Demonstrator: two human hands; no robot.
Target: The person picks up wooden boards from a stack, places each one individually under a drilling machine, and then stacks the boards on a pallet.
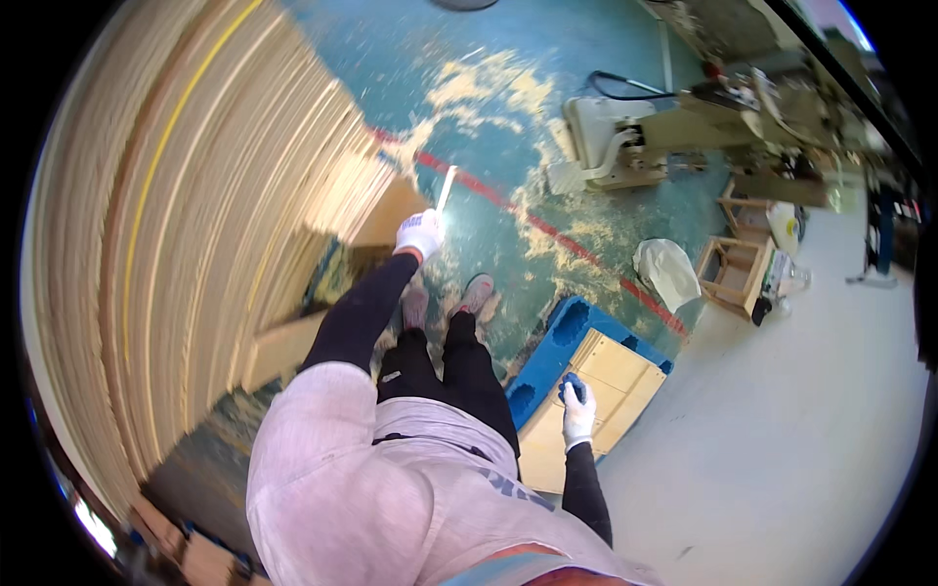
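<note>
My left hand [420, 233], in a white glove, grips the lower end of a thin pale strip [446, 190] that points away from me over the green floor. Beside it rises a tall stack of wooden sheets [183, 198]. My right hand [579, 414] wears a white glove with blue-coated fingers, which look curled; whether they hold anything is not clear. It is over or near flat light wooden boards [619, 362], which lie on a blue plastic pallet [538, 373].
Sawdust [458, 84] and a red line [542, 229] mark the floor. Ahead right stands a machine [615, 139] with a pale base. A white bag [667, 273] and an open wooden frame [735, 269] sit near a pale wall or surface [769, 410] at the right.
</note>
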